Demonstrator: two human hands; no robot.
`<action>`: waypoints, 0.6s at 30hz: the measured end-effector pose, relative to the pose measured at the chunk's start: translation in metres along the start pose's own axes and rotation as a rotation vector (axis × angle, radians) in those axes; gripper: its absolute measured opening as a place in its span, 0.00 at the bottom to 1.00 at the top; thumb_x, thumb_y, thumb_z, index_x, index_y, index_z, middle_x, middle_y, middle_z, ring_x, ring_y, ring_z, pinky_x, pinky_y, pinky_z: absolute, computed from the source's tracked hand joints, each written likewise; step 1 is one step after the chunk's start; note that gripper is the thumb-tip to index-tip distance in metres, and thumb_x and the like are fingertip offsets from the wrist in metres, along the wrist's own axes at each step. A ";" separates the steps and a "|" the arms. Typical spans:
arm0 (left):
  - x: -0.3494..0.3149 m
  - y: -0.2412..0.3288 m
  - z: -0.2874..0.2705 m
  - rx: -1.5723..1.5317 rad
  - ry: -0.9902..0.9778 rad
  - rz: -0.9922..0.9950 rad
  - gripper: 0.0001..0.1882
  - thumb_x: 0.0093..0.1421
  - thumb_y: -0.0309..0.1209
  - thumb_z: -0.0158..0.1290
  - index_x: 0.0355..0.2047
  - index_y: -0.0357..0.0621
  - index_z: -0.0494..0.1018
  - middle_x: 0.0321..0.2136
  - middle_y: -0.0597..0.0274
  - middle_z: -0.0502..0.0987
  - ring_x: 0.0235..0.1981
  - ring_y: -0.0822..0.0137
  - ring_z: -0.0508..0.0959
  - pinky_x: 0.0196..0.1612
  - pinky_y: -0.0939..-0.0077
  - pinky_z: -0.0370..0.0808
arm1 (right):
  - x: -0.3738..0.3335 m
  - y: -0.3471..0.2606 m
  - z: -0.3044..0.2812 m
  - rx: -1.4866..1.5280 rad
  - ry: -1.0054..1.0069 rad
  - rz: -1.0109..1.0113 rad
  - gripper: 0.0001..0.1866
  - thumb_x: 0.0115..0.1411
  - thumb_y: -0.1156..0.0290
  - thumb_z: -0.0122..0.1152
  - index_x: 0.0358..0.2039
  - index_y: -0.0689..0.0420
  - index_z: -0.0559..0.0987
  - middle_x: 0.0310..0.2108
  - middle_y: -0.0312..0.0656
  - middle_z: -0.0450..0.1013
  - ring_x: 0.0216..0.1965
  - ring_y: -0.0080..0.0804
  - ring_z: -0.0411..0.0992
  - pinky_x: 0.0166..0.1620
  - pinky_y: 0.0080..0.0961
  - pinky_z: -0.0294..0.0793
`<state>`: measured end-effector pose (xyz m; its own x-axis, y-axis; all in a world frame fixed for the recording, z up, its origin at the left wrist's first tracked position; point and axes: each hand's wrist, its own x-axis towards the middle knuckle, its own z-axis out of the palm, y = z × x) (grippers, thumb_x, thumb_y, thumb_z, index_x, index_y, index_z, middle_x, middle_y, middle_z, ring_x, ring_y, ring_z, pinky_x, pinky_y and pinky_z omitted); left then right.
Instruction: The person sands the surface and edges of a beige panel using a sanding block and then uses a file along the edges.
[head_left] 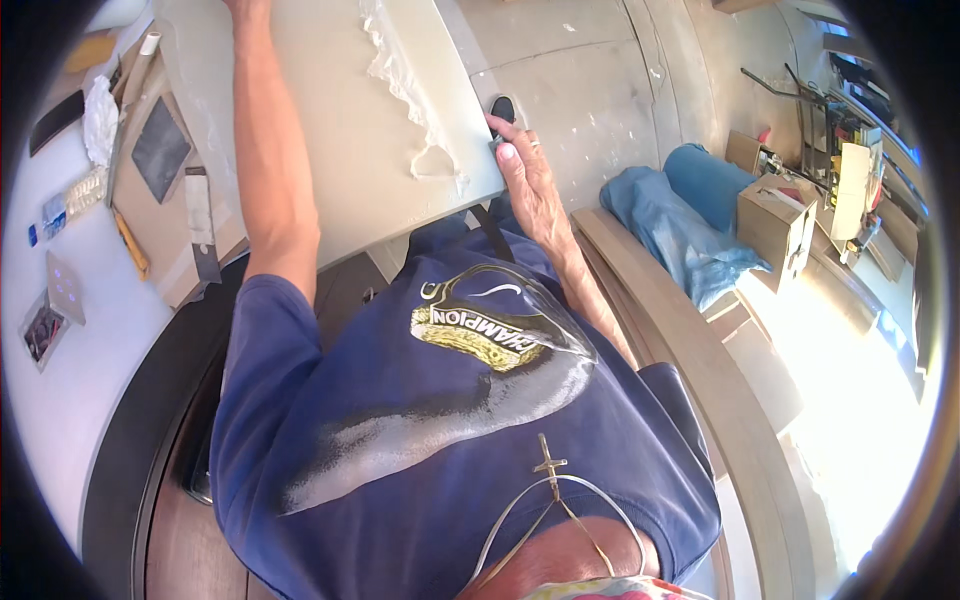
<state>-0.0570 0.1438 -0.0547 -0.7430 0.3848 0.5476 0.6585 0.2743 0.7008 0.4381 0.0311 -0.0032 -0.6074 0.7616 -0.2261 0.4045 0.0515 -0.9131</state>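
A pale, smooth board (330,120) lies in front of me. A crinkled whitish ridge (400,90), like film or dried paste, runs along its right part. My right hand (525,165) is at the board's right edge near the near corner. Its thumb and forefinger close round something small and greyish that I cannot make out. My left arm reaches across the board to the far left. Only the base of my left hand (245,4) shows at the top edge, with its fingers out of view.
On the left are a dark square sheet (161,150), a broad scraper (202,225), a yellow-handled cutter (131,245) and crumpled white plastic (100,120). To the right lie blue sheeting (680,225), a cardboard box (777,225) and a long wooden rail (690,350).
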 end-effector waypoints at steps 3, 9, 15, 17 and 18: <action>-0.002 0.009 0.004 0.030 -0.026 0.050 0.18 0.62 0.30 0.51 0.48 0.34 0.80 0.42 0.40 0.83 0.45 0.48 0.83 0.52 0.59 0.78 | 0.000 0.000 0.003 0.034 -0.018 0.043 0.26 0.80 0.52 0.41 0.68 0.53 0.71 0.52 0.57 0.70 0.57 0.53 0.70 0.62 0.42 0.68; -0.008 0.031 -0.004 -0.052 -0.125 -0.122 0.19 0.61 0.30 0.50 0.49 0.33 0.80 0.41 0.42 0.84 0.44 0.50 0.83 0.51 0.61 0.78 | 0.001 -0.012 -0.004 0.028 -0.080 0.123 0.27 0.80 0.53 0.39 0.69 0.56 0.69 0.57 0.61 0.70 0.62 0.59 0.68 0.65 0.45 0.66; -0.002 0.002 0.004 -0.010 -0.060 0.016 0.17 0.62 0.30 0.52 0.48 0.34 0.80 0.41 0.44 0.83 0.44 0.54 0.83 0.51 0.63 0.78 | 0.038 -0.010 0.002 0.092 -0.087 0.039 0.29 0.81 0.52 0.36 0.70 0.58 0.67 0.66 0.63 0.66 0.68 0.63 0.63 0.71 0.43 0.60; 0.002 0.000 0.008 -0.037 -0.101 0.015 0.17 0.63 0.31 0.53 0.48 0.33 0.79 0.42 0.44 0.83 0.45 0.54 0.83 0.52 0.63 0.77 | 0.054 -0.012 0.003 0.146 -0.114 0.056 0.30 0.81 0.51 0.35 0.71 0.58 0.66 0.67 0.62 0.66 0.69 0.63 0.62 0.72 0.44 0.58; 0.003 -0.002 0.009 -0.042 -0.107 0.021 0.17 0.63 0.31 0.53 0.48 0.33 0.79 0.42 0.44 0.83 0.45 0.54 0.83 0.52 0.63 0.77 | 0.040 -0.010 0.004 0.050 -0.082 0.051 0.31 0.81 0.50 0.35 0.71 0.59 0.66 0.67 0.62 0.67 0.69 0.63 0.62 0.72 0.45 0.58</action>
<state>-0.0593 0.1526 -0.0589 -0.7107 0.4827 0.5117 0.6663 0.2286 0.7098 0.4071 0.0589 -0.0049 -0.6412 0.7071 -0.2980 0.4033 -0.0199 -0.9149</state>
